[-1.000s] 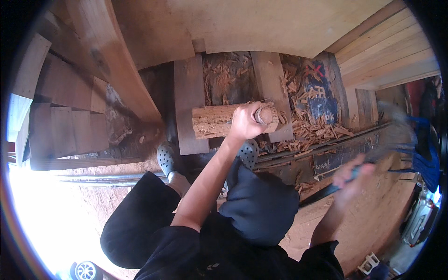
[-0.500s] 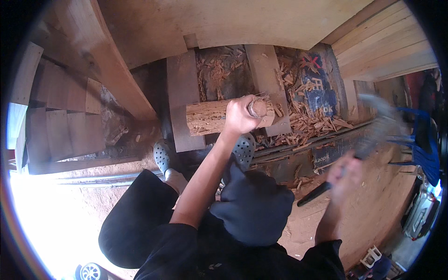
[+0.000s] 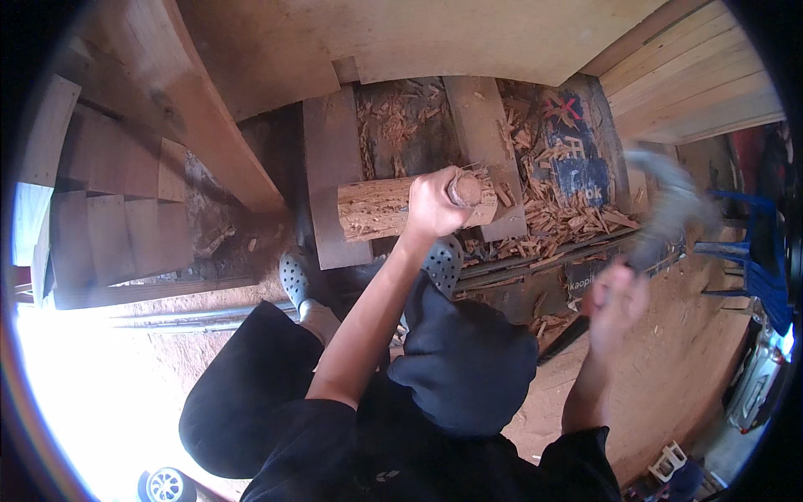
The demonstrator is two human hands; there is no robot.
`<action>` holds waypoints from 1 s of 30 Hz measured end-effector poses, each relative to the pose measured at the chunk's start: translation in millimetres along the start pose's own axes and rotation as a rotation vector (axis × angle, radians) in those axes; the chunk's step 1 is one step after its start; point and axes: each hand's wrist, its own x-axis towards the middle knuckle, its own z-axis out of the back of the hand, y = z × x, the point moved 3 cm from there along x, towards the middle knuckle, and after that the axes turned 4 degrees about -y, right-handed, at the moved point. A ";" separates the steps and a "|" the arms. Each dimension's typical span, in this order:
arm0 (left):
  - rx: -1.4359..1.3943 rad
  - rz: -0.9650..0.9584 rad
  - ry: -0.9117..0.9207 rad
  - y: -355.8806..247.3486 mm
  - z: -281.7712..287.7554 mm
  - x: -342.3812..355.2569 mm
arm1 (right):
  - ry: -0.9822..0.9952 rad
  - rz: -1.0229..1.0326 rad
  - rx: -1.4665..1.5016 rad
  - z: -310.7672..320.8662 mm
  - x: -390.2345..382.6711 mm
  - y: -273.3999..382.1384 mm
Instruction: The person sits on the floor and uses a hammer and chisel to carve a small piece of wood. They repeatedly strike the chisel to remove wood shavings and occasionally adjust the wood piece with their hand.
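Observation:
A rough, pale wooden block (image 3: 372, 209) lies across two boards. On its right end, my left hand (image 3: 433, 207) is closed round a thick wooden handle (image 3: 465, 189), whose round, worn top faces up. The lower part of that tool is hidden by my hand, so its kind does not show. Off to the right, my right hand (image 3: 617, 301) grips a hammer (image 3: 573, 335) by its black handle, raised apart from the block. The hammer's grey head is smeared by motion.
Wood chips (image 3: 569, 222) are scattered beyond and right of the block. Under it lie a left board (image 3: 333, 142) and a right board (image 3: 481, 117). My feet in grey clogs (image 3: 293, 280) stand close by. A blue plastic chair (image 3: 757, 259) is at the far right; a slanting beam (image 3: 205, 100) rises at left.
My right hand and the hammer have shifted slightly away from me, the head still blurred. My left hand keeps its grip on the wooden handle, and the block stays in place.

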 end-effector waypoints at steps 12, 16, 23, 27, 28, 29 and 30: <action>0.016 -0.019 -0.006 -5.2 0.6 4.1 | 0.222 0.012 -0.480 -57.7 -11.3 -33.0; 0.027 0.005 0.002 1.0 -0.9 -1.3 | -0.029 0.103 -0.142 -12.5 -11.3 6.7; 0.022 0.003 -0.027 -1.0 -0.8 -0.4 | -0.100 0.269 -0.002 -47.3 -4.8 -5.0; -0.060 0.038 0.011 -2.7 -0.7 1.2 | 0.217 -0.123 -0.485 -72.3 -13.7 -43.1; -0.037 0.009 0.006 -3.5 -1.2 2.8 | 0.223 -0.102 -0.480 -68.5 -14.4 -42.0; -0.011 -0.014 -0.021 -4.2 1.0 -0.5 | 0.203 -0.067 -0.488 -67.8 -16.1 -41.2; 0.001 0.025 0.004 -3.3 2.1 -3.6 | 0.242 -0.108 -0.454 -66.7 -17.1 -41.4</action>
